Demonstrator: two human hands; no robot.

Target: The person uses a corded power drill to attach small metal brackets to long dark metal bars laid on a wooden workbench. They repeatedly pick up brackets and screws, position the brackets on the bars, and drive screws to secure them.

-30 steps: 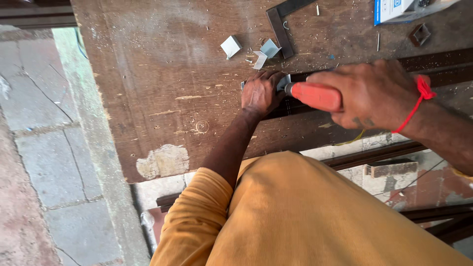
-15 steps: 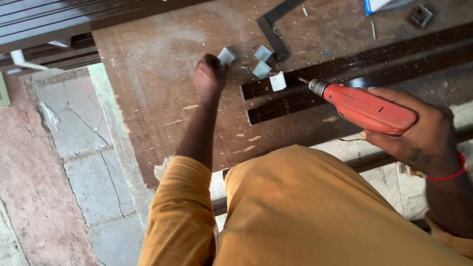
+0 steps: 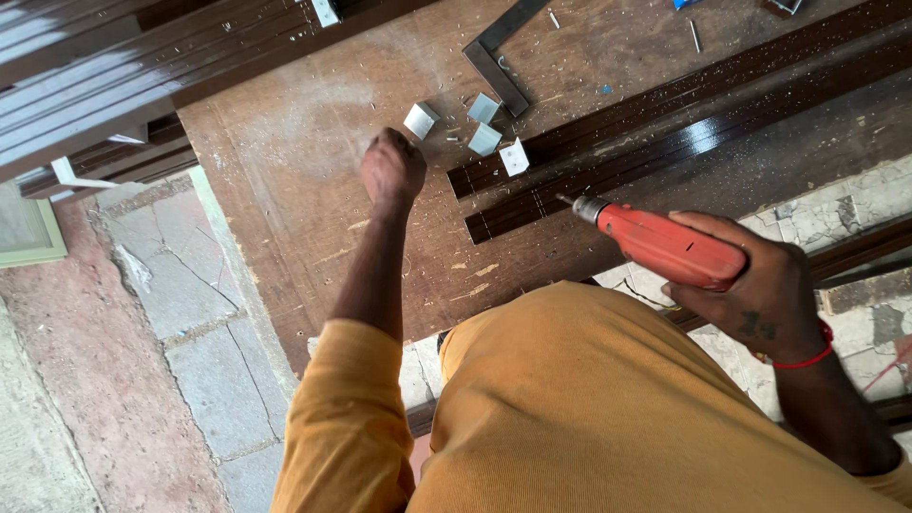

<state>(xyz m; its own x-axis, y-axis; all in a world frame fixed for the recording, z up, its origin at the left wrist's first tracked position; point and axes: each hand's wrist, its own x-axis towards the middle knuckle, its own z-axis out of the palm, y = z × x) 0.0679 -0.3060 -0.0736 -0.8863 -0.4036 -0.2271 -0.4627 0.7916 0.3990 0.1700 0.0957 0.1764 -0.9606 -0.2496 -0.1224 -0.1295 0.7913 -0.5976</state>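
- Rough brown board [image 3: 313, 171], scratched and strewn with pale shavings, fills the upper middle of the frame; grey paving stones [image 3: 180, 285] lie at lower left.
- Left hand [image 3: 391, 171], centre-left, is curled into a loose fist, fingers pressed together, just below a small white angle bracket [image 3: 420, 121]; whether it pinches anything cannot be told.
- Three more white brackets [image 3: 494, 138] lie near, just right of that one.
- Right hand [image 3: 760, 285], at right, has its fingers wrapped tight around a red power drill [image 3: 665, 245], whose bit points toward upper left.
- Dark brown grooved strips [image 3: 684, 133] run diagonally from centre to upper right; the drill tip hovers just beside the lower strip.
- Metal try square [image 3: 499, 66] lies at top centre.
- Orange shirt [image 3: 570, 408] fills the lower frame.
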